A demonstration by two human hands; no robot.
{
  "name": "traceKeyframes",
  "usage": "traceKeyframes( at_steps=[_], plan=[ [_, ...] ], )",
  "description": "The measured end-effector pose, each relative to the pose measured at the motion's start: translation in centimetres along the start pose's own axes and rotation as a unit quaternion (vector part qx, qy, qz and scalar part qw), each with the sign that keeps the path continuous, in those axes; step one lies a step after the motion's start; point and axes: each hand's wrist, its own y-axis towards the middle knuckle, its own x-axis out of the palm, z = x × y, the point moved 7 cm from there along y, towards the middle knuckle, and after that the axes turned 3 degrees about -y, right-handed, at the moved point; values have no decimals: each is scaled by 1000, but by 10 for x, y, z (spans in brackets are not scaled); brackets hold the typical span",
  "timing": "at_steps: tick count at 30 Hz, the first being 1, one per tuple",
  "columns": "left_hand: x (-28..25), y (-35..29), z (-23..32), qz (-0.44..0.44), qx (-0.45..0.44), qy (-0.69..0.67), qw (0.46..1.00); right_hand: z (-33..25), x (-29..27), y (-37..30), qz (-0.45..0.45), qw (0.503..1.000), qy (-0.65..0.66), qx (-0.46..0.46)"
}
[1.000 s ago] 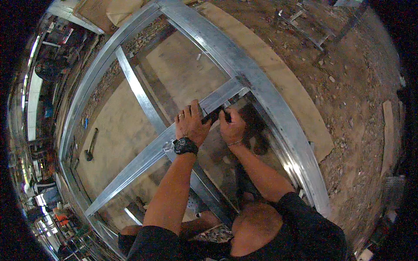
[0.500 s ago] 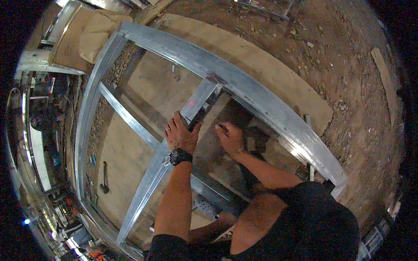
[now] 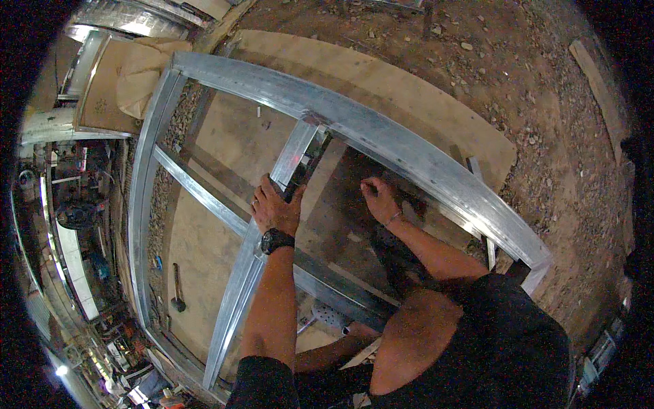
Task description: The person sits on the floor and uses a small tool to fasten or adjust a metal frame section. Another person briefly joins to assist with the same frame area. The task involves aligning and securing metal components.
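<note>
My left hand (image 3: 276, 210), with a watch at its wrist, is closed around a galvanised metal bar (image 3: 297, 144) that crosses the inside of a large metal frame (image 3: 415, 158). A small dark edge (image 3: 278, 185) shows at its fingertips; what it belongs to is hidden. A spot of red light lies on the bar just beyond the fingers. My right hand (image 3: 381, 202) hovers over the opening to the right of this bar, apart from the metal. Its fingers are curled together, and anything between them is too small to make out.
A thinner crossbar (image 3: 201, 193) joins the bar from the left. A hammer (image 3: 177, 290) lies inside the frame. Tan sheets (image 3: 443, 102) lie under it. Cardboard (image 3: 99, 95) is at the far left, cluttered shelving along the left, and a plank (image 3: 599, 85) on the dirt at right.
My right hand has moved to the right, farther from the bar. My left hand keeps its hold. The whole view has shifted slightly.
</note>
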Motion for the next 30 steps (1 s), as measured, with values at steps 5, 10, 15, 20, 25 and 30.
traceKeyframes(
  at_steps=[5,10,15,20,25,30],
  plan=[
    [2,0,-3,33,3,-6,999,2,10,-91,-312,905,-259,-127],
    [4,1,-3,42,12,19,999,29,9,-129,-235,910,-220,-263],
    [1,0,-1,39,13,5,999,35,21,-129,-279,852,-327,-298],
    [1,1,-1,33,12,-3,999,52,27,-129,-267,870,-286,-299],
    [-5,0,0,24,7,-11,1000,40,21,-134,-194,866,-323,-330],
    [0,2,-8,23,-2,-24,999,37,23,-127,-268,878,-300,-261]
  ],
)
